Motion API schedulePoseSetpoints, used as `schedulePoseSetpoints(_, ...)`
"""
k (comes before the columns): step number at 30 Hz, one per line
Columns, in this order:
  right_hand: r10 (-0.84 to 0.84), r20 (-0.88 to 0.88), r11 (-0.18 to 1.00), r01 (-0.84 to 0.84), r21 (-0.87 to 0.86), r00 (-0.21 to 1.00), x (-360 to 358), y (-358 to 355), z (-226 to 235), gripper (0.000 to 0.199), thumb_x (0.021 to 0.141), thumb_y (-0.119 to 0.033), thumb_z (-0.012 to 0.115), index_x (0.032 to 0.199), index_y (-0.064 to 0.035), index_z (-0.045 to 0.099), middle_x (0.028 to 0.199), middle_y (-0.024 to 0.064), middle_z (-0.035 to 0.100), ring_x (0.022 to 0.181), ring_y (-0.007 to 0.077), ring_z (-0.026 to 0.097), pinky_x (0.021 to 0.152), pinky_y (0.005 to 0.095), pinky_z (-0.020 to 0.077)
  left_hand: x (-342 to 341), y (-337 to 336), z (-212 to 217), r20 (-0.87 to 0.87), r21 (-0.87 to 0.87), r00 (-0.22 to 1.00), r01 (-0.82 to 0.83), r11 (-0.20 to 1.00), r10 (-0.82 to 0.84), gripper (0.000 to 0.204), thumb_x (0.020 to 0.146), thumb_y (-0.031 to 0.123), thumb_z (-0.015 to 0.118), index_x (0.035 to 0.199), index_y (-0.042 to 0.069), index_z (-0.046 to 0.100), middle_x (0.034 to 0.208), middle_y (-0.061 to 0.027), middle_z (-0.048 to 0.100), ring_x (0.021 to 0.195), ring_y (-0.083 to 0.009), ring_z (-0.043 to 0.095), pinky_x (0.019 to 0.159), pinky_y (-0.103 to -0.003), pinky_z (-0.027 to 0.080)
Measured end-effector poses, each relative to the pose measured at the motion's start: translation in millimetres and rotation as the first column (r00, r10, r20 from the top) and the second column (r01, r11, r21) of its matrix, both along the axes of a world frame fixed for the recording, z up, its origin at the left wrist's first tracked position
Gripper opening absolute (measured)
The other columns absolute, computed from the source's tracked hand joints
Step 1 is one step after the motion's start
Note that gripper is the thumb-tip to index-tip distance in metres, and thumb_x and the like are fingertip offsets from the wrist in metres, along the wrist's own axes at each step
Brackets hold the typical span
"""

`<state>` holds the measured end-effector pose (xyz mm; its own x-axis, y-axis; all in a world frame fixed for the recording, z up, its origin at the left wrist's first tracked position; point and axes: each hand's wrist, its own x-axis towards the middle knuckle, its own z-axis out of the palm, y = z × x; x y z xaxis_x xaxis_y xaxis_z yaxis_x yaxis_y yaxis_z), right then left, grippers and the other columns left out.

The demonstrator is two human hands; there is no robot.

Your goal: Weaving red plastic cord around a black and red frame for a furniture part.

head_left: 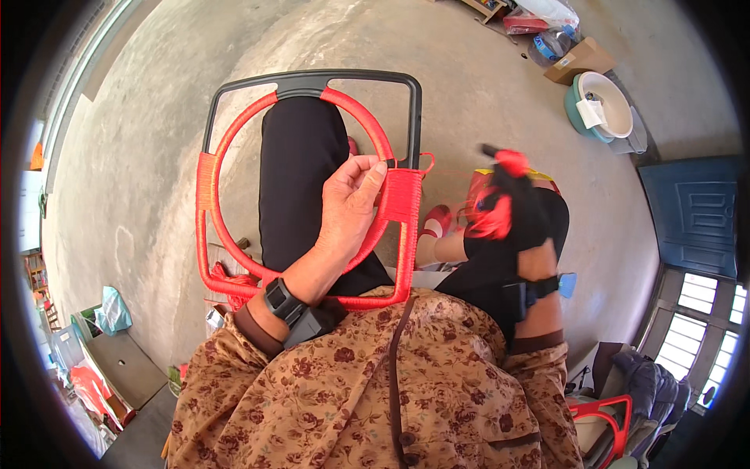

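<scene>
A black frame (416, 117) with an inner ring rests upright across my lap, its lower part and ring wrapped in red cord. My left hand (351, 199) grips the ring's right side, thumb and fingers pinched beside the wide red wrapped band (402, 195). A small red loop sticks out at the frame's right edge. Off to the right, my right hand (519, 211), in what looks like a dark glove, is smeared by motion. It holds a bundle of red cord (494, 219), and a thin strand runs toward the frame. A dark tip pokes out above it.
More red cord (230, 285) lies under the frame's lower left corner. At the upper right stand nested tubs (580, 109), a cardboard box (582, 61) and a water bottle (551, 45). Another red-wrapped frame (621, 414) leans at the lower right. Shelves and bags line the left.
</scene>
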<state>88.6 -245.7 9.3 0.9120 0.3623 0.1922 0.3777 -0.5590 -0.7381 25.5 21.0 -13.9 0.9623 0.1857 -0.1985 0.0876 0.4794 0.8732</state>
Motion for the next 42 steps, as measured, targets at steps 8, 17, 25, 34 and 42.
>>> schedulePoseSetpoints(8, 0.481, -0.754, 0.756, 0.224, 0.616, 0.447, 1.7, 69.6, -34.0, 0.024, 0.092, -0.026, 0.057, 0.095, -0.0022, 0.06, 0.088, 0.0092, 0.065, 0.079, 0.0153, 0.062, 0.069, 0.0282, 0.0497, 4.2, 0.5, -3.7, 0.029, 0.002, 0.997, -0.069, 0.998, 0.068, 0.017, 0.094, 0.021, 0.059, 0.098, 0.004, 0.058, 0.085, 0.0002, 0.062, 0.072, -0.0052, 0.06, 0.065, -0.021, 0.05)
schedulePoseSetpoints(17, 0.512, -0.775, 0.676, 0.383, 0.63, 0.371, 2.5, 79.7, -9.0, 0.027, 0.093, -0.026, 0.054, 0.107, -0.0025, 0.06, 0.079, 0.0037, 0.063, 0.066, 0.0109, 0.06, 0.056, 0.0253, 0.048, 3.7, 0.0, 0.9, -0.043, -0.066, 0.997, -0.073, 0.995, 0.07, 0.015, 0.093, 0.02, 0.06, 0.095, 0.005, 0.059, 0.083, 0.0015, 0.062, 0.071, -0.005, 0.059, 0.065, -0.021, 0.05)
schedulePoseSetpoints(25, 0.523, -0.715, 0.392, 0.614, 0.685, 0.464, 10.2, 67.8, -33.5, 0.014, 0.091, -0.019, 0.054, 0.091, -0.0053, 0.055, 0.079, 0.0049, 0.058, 0.074, 0.0171, 0.057, 0.062, 0.026, 0.0455, 3.6, 0.0, 2.6, -0.133, -0.187, 0.991, 0.001, 0.982, -0.026, 0.017, 0.094, 0.023, 0.058, 0.097, 0.006, 0.059, 0.086, -0.0023, 0.064, 0.072, -0.0086, 0.062, 0.066, -0.023, 0.051)
schedulePoseSetpoints(34, 0.519, -0.647, 0.099, 0.713, 0.694, 0.558, 20.1, 69.4, -37.5, 0.017, 0.09, -0.021, 0.055, 0.078, -0.0094, 0.048, 0.067, 0.001, 0.046, 0.063, 0.0156, 0.048, 0.058, 0.0284, 0.0417, 0.8, 1.9, 17.9, -0.068, -0.374, 0.913, 0.35, 0.859, -0.402, 0.029, 0.094, 0.025, 0.056, 0.108, 0.0, 0.055, 0.099, -0.0153, 0.066, 0.09, -0.0236, 0.066, 0.081, -0.034, 0.053)
schedulePoseSetpoints(42, 0.172, -0.877, 0.466, 0.747, 0.474, 0.449, 0.0, 48.5, -3.4, 0.011, 0.09, -0.017, 0.057, 0.09, -0.0066, 0.057, 0.079, 0.0018, 0.058, 0.076, 0.0154, 0.058, 0.067, 0.0273, 0.0476, 3.0, 12.5, 12.5, -0.001, -0.282, 0.947, 0.307, 0.909, -0.32, 0.026, 0.094, 0.022, 0.056, 0.108, 0.0, 0.055, 0.097, -0.0157, 0.066, 0.087, -0.0248, 0.067, 0.08, -0.035, 0.054)
